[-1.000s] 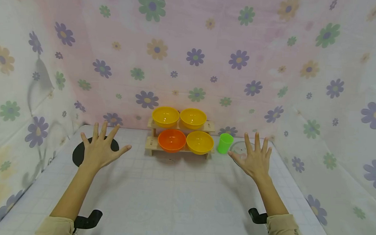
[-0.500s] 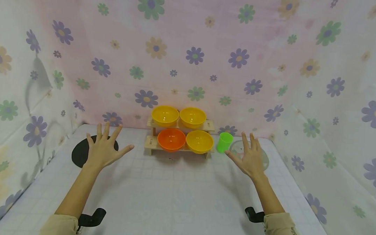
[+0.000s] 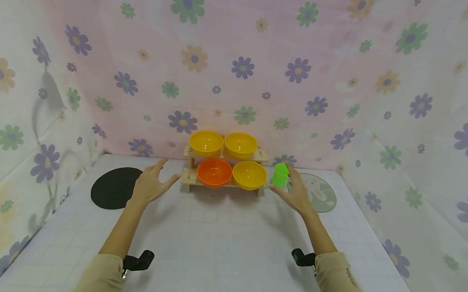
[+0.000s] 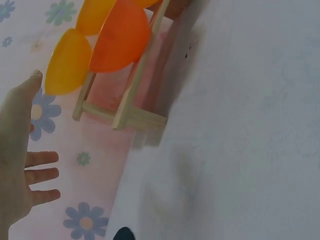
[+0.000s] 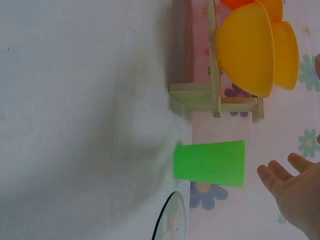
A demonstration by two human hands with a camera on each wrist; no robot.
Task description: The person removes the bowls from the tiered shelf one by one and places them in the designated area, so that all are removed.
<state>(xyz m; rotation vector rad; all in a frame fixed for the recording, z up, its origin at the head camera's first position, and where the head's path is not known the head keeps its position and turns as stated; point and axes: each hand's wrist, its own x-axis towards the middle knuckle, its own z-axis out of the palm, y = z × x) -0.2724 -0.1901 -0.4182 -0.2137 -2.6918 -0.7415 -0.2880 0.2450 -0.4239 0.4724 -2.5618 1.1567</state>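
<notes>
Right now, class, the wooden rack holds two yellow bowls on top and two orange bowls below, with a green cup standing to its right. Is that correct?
Not quite. The lower shelf of the rack holds one orange bowl and one yellow bowl, as the head view shows. The top shelf does hold two yellow bowls, and the green cup does stand to the right.

sleeves (image 3: 336, 276): beige, pushed up | wrist mounts (image 3: 302, 257): black | hands (image 3: 150, 185): bare

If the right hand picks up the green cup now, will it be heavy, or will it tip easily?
The green cup looks like thin plastic, so probably light and stiff. It stands upright and tall on a narrower base, so a sideways push may tip it. The right hand is open beside it, not touching.
</notes>
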